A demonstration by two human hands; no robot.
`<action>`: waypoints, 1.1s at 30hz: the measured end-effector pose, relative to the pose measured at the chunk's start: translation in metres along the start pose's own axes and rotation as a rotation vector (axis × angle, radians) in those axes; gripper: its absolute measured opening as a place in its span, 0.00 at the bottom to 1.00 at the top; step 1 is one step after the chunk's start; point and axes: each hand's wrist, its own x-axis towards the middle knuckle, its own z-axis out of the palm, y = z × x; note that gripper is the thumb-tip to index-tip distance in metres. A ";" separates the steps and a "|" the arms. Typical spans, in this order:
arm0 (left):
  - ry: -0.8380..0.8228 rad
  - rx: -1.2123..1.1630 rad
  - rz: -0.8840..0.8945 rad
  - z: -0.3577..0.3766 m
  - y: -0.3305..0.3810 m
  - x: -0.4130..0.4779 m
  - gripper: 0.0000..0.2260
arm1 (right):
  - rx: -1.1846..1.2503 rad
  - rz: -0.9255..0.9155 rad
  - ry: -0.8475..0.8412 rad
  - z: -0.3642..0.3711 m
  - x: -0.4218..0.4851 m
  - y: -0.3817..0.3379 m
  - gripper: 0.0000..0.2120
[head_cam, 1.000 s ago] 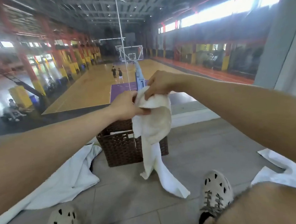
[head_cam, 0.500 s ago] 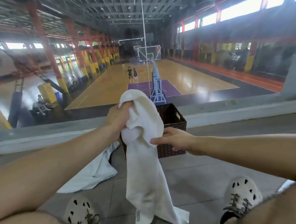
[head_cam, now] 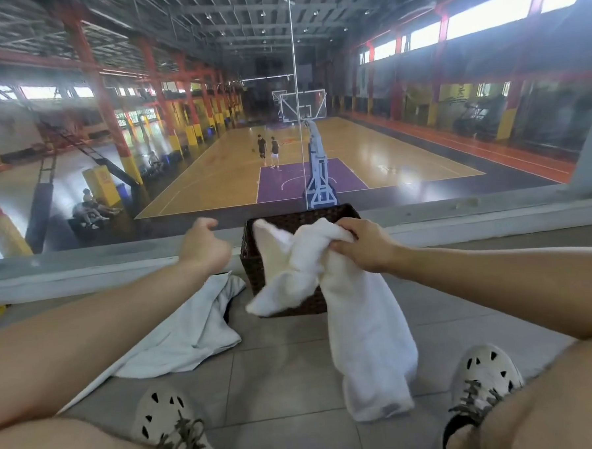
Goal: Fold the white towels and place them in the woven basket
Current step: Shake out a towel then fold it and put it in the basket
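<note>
Plainly, we count two white towels, one woven basket, two shoes and two hands. The floor towel is the broadest. It lies rumpled on the tiled floor at ten o'clock, its near end cut off behind our left forearm. The held towel hangs at one o'clock, in front of the woven basket, which stands at twelve o'clock against the ledge under the glass. It covers most of the basket's front wall, and we cannot see inside. The left shoe at seven o'clock and the right shoe at five are partly cut off by our legs. The hands are apart: the left hand hovers at eleven o'clock, loosely curled round nothing, while the right hand clenches the bunched top of the held towel. That towel is thick, white and unfolded. One long length drops toward the tiles, a shorter flap swings toward nine o'clock, and we cannot tell whether its upper corner lies inside the basket.
</note>
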 end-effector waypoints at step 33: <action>0.102 -0.109 0.737 0.028 0.053 -0.033 0.24 | -0.139 -0.200 0.006 0.015 -0.017 -0.039 0.19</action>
